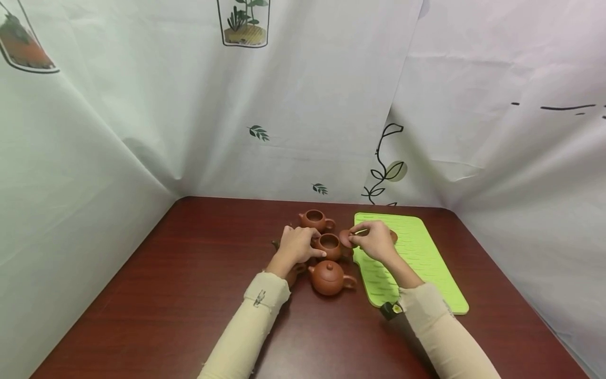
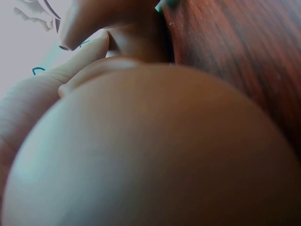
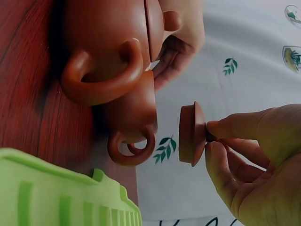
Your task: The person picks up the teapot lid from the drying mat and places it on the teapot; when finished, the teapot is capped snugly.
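My right hand (image 1: 376, 242) pinches a brown clay teapot lid (image 3: 190, 134) by its knob. The lid is tilted on edge, apart from and to the right of a lidless teapot (image 1: 330, 247). At the spout side of that teapot is my left hand (image 1: 297, 245), its thumb and forefinger gripping the body. Nearer to me stands a teapot with its lid on (image 1: 328, 279). Another lidless teapot (image 1: 314, 220) sits behind. Under my left wrist, a further teapot (image 1: 294, 273) is mostly hidden; a rounded clay body (image 2: 155, 146) fills the left wrist view.
A lime-green ribbed mat (image 1: 426, 252) lies on the right of the dark red table (image 1: 189, 295). Another brown piece (image 1: 394, 237) shows on it, partly behind my right hand. White printed cloth (image 1: 322, 105) hangs around the table's back and sides.
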Tool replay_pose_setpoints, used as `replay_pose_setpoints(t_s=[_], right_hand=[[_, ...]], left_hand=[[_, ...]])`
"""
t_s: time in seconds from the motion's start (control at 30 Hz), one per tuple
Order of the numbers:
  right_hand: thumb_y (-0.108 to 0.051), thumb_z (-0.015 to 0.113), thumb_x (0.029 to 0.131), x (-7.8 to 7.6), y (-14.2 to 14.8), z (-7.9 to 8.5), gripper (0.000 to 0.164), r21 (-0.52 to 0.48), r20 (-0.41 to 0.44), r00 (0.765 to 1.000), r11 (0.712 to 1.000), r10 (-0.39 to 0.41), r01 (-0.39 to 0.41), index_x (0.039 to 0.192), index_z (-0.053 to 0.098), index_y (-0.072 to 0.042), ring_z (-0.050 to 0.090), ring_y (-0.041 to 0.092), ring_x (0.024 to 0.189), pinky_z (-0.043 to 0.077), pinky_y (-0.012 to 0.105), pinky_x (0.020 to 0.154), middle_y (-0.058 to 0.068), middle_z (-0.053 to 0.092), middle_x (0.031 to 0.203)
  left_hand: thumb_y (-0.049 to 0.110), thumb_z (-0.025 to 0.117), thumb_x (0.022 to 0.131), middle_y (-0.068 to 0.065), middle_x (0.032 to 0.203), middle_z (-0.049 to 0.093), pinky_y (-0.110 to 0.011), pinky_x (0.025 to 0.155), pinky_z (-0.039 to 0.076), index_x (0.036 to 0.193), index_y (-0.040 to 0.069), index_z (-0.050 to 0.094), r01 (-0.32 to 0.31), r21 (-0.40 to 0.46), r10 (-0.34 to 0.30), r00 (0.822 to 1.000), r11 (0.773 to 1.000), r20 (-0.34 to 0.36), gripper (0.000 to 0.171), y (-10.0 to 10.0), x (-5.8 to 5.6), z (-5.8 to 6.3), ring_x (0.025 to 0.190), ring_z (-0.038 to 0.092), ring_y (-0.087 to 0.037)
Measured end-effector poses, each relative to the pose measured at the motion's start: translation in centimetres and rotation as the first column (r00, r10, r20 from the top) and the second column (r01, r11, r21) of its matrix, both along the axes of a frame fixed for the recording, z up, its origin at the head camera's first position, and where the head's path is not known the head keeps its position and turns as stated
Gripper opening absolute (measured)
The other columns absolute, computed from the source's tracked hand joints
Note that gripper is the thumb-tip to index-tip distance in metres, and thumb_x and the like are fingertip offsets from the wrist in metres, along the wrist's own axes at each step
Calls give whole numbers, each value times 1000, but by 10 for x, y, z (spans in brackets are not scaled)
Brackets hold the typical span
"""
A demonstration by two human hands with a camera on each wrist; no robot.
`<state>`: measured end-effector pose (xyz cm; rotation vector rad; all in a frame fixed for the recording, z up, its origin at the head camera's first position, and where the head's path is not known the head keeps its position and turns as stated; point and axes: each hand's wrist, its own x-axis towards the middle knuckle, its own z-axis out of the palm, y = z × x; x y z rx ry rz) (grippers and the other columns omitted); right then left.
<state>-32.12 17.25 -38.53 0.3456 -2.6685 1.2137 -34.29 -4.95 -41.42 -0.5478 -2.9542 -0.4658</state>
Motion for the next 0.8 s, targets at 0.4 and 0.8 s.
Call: replay_pose_setpoints(t_s=[0.4,0.8], right_hand=[[-6,76,85,-5,-16,-2,8,-17,19,1000,1000,-5,5,93,77,-4,68,19,72,50,30,54,11,72,93],[-9,78,84,-11,-27,-8,8,2,-43,999,1000,1,0,92,77,-6,67,20,75,53,33,63,7,73,87]], left_hand=[[52,78,81,7,114,71,-45,95,35,120,22,70,4,-21,-5,1000,1000,-18,51,0,0,-1,104,64,-17],[52,77,81,7,116,71,-46,97,34,122,21,69,13,-20,-13,1000,1000,-7,51,0,-2,-1,105,64,-18]])
